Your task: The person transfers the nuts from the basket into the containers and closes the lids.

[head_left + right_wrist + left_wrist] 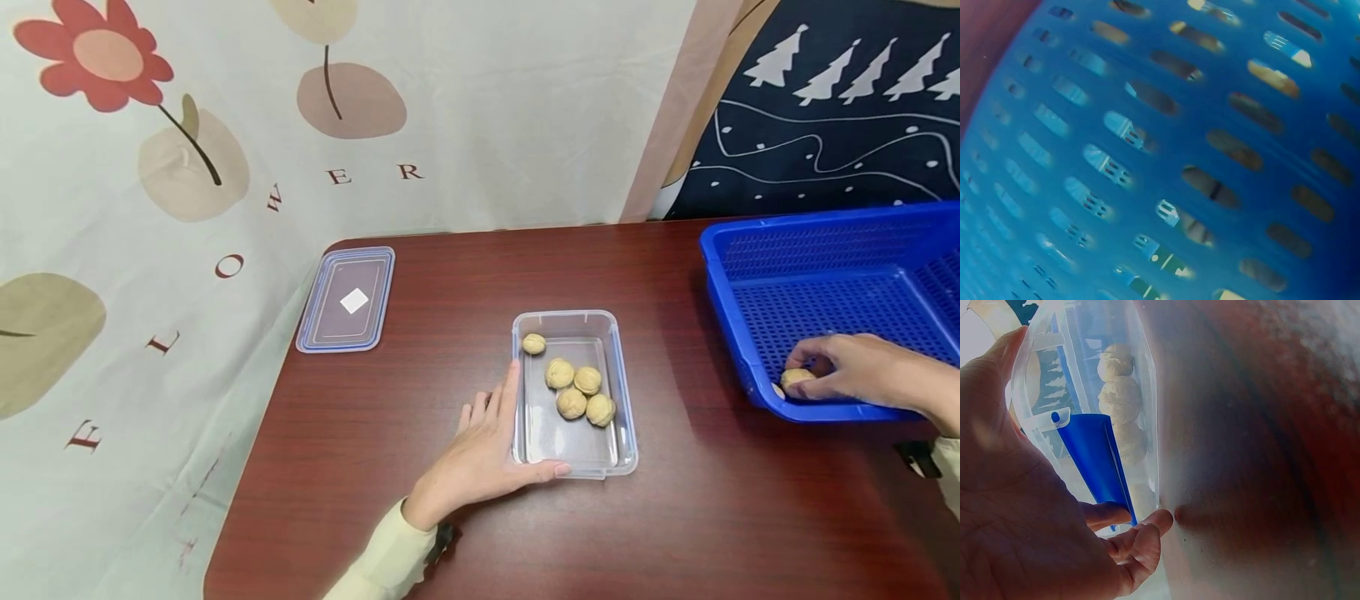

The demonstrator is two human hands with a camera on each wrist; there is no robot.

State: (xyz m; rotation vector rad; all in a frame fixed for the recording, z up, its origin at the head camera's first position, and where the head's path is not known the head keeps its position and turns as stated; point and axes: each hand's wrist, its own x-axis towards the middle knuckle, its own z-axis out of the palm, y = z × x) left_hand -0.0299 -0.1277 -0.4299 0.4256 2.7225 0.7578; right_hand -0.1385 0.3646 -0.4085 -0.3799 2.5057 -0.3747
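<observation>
My left hand (480, 454) rests against the left side and near edge of a clear plastic container (626, 400), fingers extended and thumb at the near rim. Several walnuts (587, 380) lie inside it. A blue clip (1092, 459) on the container's side shows close to my fingers in the left wrist view. Over at the right, my right hand (870, 368) reaches into a blue plastic basket (722, 321) and pinches a walnut (795, 380) near its front left corner. Only the basket's slotted wall fills the right wrist view, with hand and walnut hidden behind it.
A clear lid with a blue rim (373, 321) and a white square label lies at the table's back left. Behind the dark red tabletop (465, 275) hangs a cloth printed with flowers (525, 125). A dark tree-patterned cloth (825, 142) is behind the basket.
</observation>
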